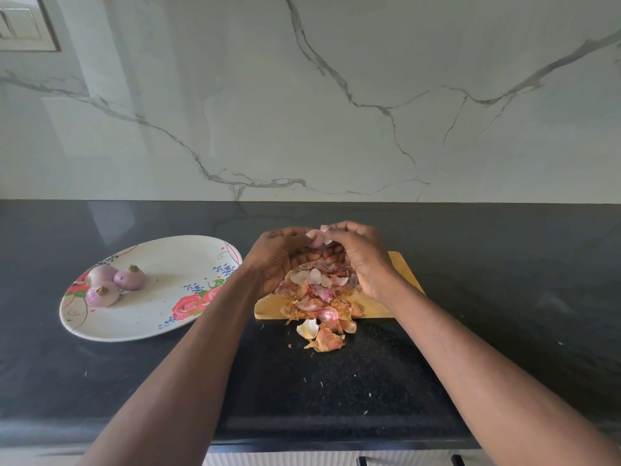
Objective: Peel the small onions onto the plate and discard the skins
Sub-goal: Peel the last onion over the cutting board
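**Peeling over the heap**

I hold one onion (315, 239) up between both hands, over the board (401, 280), so loose skin drops onto the skins (319, 297) heaped below and stays off the plate. My left hand (279, 260) cups and grips the onion from 9 o'clock; my right hand (356, 253) comes in from 3 o'clock, fingertips pinching at its top, I judge to pull a layer away. The hands meet on the onion. The plate (201, 253) lies at 9 o'clock from the board, within easy reach, with three peeled onions (116, 284) at its left end. Some skins spill past the board's near edge onto the counter (470, 264).
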